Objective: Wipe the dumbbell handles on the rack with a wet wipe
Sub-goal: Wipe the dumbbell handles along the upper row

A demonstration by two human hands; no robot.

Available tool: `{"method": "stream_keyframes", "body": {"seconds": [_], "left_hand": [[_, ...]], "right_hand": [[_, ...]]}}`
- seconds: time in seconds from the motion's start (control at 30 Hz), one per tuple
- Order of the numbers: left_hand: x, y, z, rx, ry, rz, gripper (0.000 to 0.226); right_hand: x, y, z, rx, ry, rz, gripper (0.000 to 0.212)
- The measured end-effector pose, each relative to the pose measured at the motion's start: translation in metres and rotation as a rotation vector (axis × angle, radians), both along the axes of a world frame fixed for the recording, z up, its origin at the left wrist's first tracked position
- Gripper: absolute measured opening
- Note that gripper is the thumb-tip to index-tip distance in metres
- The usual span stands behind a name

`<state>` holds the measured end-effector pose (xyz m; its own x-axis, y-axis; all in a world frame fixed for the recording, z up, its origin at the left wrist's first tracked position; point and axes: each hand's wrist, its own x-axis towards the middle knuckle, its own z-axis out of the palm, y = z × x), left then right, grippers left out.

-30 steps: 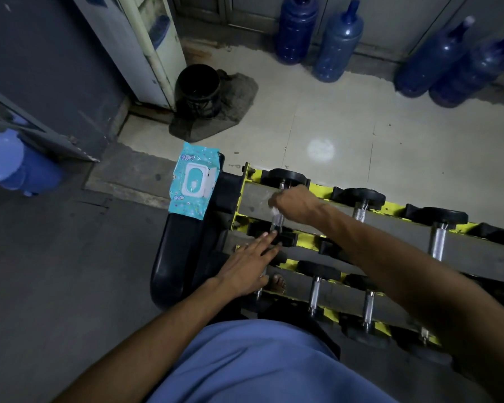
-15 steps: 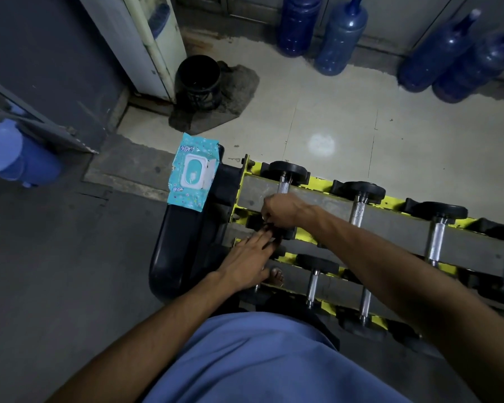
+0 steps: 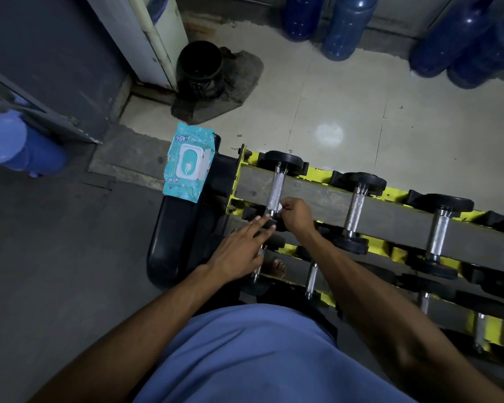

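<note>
Head view: the knurled steel handle [image 3: 275, 189] of the end dumbbell lies across the top tier of a yellow rack [image 3: 396, 193], its far black weight [image 3: 281, 162] seated at the rack's back edge. A person's right hand [image 3: 297, 215] is curled at the handle's near end, the fingers pinching a small white wipe [image 3: 280, 207] against the metal; only a sliver of the wipe shows beside the thumb. The left hand [image 3: 239, 254] lies open and flat just below, its fingers [image 3: 264, 221] stretched out so that the tips touch the black near weight [image 3: 271, 223] of the same dumbbell, gripping nothing. Both bare forearms reach in from the bottom of the frame over a blue garment [image 3: 245, 359].

To the right along the top tier, two more dumbbells [image 3: 357, 209] rest side by side with their steel handles bare, and smaller ones [image 3: 312, 280] sit on the lower tiers. A bare toe [image 3: 278, 267] shows through the rack under the left hand.

Just left of the rack, a teal pack [image 3: 188, 164] of wet wipes with a white flip lid lies on the end of a black bench [image 3: 169, 237]. Beyond it, a black bucket [image 3: 200, 71] stands on the pale tiled floor [image 3: 361, 112] beside a white post [image 3: 154, 36]. Blue water jugs [image 3: 346, 24] line the far wall, and another blue jug [image 3: 15, 144] sits at the left edge.
</note>
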<state>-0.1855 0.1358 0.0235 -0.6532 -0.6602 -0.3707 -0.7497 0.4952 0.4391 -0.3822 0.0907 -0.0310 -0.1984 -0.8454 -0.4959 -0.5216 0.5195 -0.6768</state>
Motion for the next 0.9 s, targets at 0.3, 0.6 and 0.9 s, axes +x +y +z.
{"method": "stream_keyframes", "body": {"seconds": [0.3, 0.6, 0.9], "left_hand": [[-0.003, 0.007, -0.007, -0.015, -0.031, 0.012, 0.082], [-0.013, 0.006, -0.007, -0.132, -0.028, 0.037, 0.081], [-0.012, 0.004, -0.013, -0.142, -0.052, -0.012, 0.088]], "right_hand": [[-0.003, -0.014, -0.021, 0.137, -0.170, -0.140, 0.030], [-0.002, -0.011, -0.017, 0.056, -0.219, -0.327, 0.021], [-0.004, -0.031, -0.013, 0.126, -0.288, -0.375, 0.032]]}}
